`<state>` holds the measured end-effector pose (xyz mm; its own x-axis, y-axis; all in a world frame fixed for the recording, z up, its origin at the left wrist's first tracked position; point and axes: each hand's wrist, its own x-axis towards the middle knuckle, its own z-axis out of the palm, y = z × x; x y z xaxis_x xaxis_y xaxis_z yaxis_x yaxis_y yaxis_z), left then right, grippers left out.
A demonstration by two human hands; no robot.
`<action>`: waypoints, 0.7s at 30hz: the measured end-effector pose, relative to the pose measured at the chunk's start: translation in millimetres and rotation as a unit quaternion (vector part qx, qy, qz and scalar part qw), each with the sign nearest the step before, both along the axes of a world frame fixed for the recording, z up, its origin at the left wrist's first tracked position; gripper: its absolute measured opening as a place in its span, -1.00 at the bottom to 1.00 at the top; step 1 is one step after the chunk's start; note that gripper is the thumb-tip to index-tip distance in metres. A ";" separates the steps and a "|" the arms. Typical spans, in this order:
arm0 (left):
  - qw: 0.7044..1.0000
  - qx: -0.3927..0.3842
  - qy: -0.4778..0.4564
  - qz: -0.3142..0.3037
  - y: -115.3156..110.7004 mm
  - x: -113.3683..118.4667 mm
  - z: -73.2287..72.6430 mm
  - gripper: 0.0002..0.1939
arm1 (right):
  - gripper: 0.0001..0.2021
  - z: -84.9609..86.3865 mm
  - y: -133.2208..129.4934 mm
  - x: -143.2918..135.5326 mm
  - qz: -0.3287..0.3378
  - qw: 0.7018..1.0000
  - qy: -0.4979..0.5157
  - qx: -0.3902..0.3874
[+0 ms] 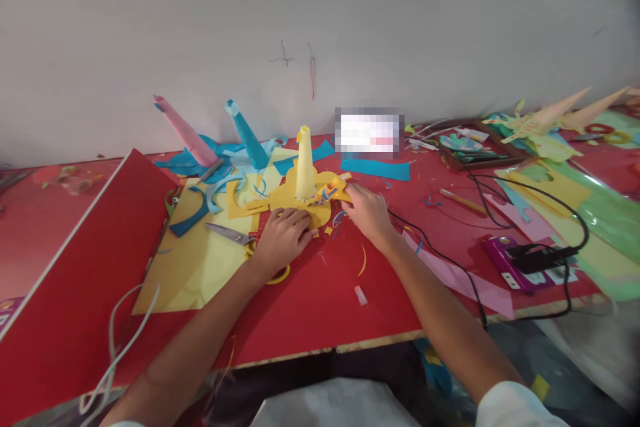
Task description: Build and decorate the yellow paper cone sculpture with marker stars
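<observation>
A pale yellow paper cone stands upright on a flower-shaped yellow paper base. My left hand is at the near edge of the base, with curled fingers on the paper and the thumb close to the rim. In my right hand is a yellow glue gun, its nozzle end pointing left at the foot of the cone. My fingers are closed round its handle. Beneath and beside my left wrist lie scissors with yellow handles, partly covered by the hand.
Pink and blue cones stand at the back left. A red board leans on the left. On the right, a black cord runs to a purple power strip. Paper strips, a pencil and a tray lie about.
</observation>
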<state>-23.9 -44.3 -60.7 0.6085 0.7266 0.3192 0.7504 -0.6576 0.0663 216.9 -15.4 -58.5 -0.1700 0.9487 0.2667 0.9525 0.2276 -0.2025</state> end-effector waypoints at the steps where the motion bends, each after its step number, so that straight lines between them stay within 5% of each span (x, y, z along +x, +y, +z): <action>1: 1.000 0.000 0.001 0.001 0.0 -0.1 -0.3 -0.74 | -0.73 -0.4 -0.2 -1.0 0.006 1.000 0.002 0.002; 21: 1.000 -0.009 -0.004 0.001 -1.0 1.7 -2.1 -0.76 | -0.74 -1.2 -1.9 -2.4 -0.008 1.000 -0.004 0.021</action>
<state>-22.1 -45.3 -62.9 0.6050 0.7329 0.3112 0.7505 -0.6554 0.0847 214.5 -17.3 -59.6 -0.1579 0.9390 0.3055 0.9575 0.2212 -0.1849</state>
